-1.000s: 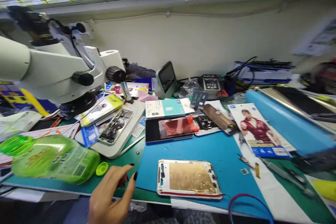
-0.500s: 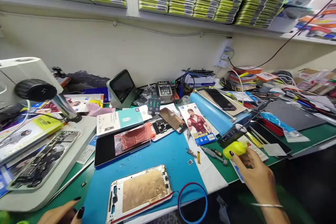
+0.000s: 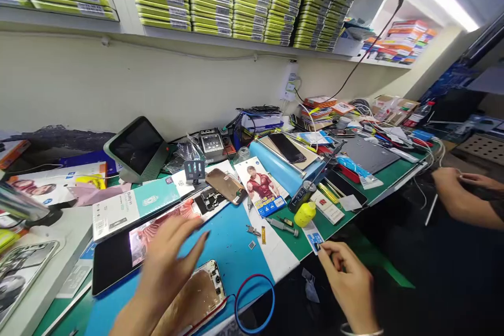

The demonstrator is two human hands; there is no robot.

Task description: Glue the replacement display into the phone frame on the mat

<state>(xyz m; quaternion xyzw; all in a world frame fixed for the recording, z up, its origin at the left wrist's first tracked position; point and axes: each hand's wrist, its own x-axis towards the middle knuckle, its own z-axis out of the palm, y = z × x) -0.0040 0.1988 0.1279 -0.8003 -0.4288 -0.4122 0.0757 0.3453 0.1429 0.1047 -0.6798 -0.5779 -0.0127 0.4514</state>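
Observation:
My left hand [image 3: 169,268], fingers apart and slightly blurred, hovers over a white phone frame [image 3: 205,294] with a tan back, hiding much of it. The frame lies on the blue mat [image 3: 236,236]. At the bench's front edge, my right hand [image 3: 348,286] has its thumb and fingers pinched on the near end of a small blue and white card [image 3: 314,236]. Just behind that card a yellow bottle [image 3: 305,214] stands upright. A red and blue ring-shaped band [image 3: 271,304] lies at the frame's right end.
Behind the mat are a boxed phone part [image 3: 153,199], a dark tablet [image 3: 112,262] and a grey screen device [image 3: 137,149]. A screwdriver [image 3: 282,227] and a black handheld tool [image 3: 302,196] lie near the bottle. Another person's hands [image 3: 457,184] are at the right.
My right hand has let go of the yellow bottle and moved to the card. My left hand has risen from the lower left over the phone frame. The view has turned right.

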